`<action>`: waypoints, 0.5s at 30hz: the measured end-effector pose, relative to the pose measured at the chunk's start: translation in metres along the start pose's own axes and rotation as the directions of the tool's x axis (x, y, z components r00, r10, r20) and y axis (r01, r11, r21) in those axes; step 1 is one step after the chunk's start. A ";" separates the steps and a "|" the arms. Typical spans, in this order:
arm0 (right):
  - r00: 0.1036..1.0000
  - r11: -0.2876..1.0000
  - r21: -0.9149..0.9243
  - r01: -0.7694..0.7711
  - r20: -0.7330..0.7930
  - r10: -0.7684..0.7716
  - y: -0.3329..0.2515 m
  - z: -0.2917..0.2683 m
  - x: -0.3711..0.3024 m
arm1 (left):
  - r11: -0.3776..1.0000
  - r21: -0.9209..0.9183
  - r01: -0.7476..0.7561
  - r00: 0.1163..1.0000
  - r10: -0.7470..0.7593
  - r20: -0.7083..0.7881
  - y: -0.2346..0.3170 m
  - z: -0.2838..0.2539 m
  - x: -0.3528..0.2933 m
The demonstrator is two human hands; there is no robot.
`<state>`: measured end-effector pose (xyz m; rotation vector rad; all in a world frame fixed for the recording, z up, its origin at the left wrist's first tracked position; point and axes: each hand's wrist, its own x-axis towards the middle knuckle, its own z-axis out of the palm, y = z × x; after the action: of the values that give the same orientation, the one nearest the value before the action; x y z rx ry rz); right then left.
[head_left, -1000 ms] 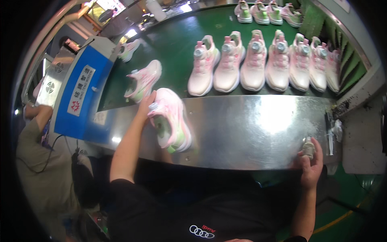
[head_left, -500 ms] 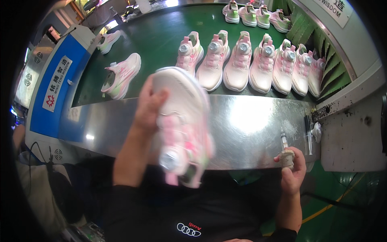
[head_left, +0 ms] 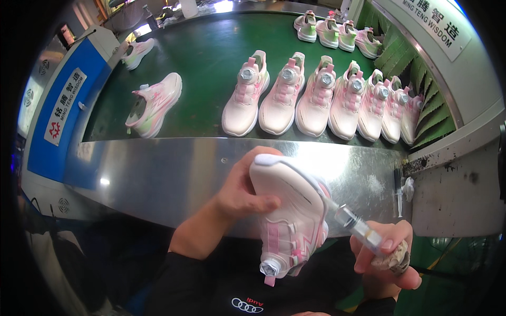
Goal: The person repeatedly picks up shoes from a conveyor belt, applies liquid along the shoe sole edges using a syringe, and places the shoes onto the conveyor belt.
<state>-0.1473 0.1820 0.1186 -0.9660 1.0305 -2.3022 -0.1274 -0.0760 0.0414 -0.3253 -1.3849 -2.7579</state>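
My left hand point(head_left: 245, 187) grips a white and pink sneaker point(head_left: 287, 203) around its toe end, thumb on the upper. The shoe hangs toe up and heel toward me, its silver dial near the bottom. In my right hand point(head_left: 387, 253) is a clear syringe point(head_left: 358, 227), its needle end pointing at the edge of the sole. Whether the tip touches the shoe I cannot tell. A crumpled beige wad point(head_left: 392, 260) is also held in the right hand, around the syringe's rear end.
Beyond the steel ledge point(head_left: 158, 174) lies a green conveyor belt point(head_left: 205, 68). A row of matching sneakers point(head_left: 279, 108) stands on it, with several more at the far right. Two shoes lie at the left, one a single sneaker point(head_left: 155, 105). Another syringe point(head_left: 399, 192) rests at the ledge's right end.
The sneaker has moved right and nearer me, turning slightly. My right hand has brought the syringe up and left, close to the sole's edge. The view has shifted a little.
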 end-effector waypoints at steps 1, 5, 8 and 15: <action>1.000 0.999 0.033 -0.015 0.009 0.014 0.001 0.004 0.004 | 1.000 -0.009 -0.001 1.000 0.002 0.020 0.000 0.000 0.000; 0.996 0.996 0.040 -0.077 -0.040 0.078 -0.001 0.017 0.010 | 0.999 0.019 -0.047 0.994 0.045 0.095 0.002 0.002 -0.002; 0.998 0.991 -0.118 -0.064 -0.013 0.063 0.003 0.022 0.019 | 0.999 0.011 -0.044 0.990 0.042 0.134 0.002 0.005 -0.005; 0.996 0.964 -0.257 -0.070 0.041 0.083 0.007 0.022 0.023 | 0.995 0.002 -0.097 0.975 0.094 0.202 0.006 0.008 -0.008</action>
<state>-0.1448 0.1534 0.1337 -1.0565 1.3424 -2.1062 -0.1180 -0.0735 0.0487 -0.6702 -1.3853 -2.6995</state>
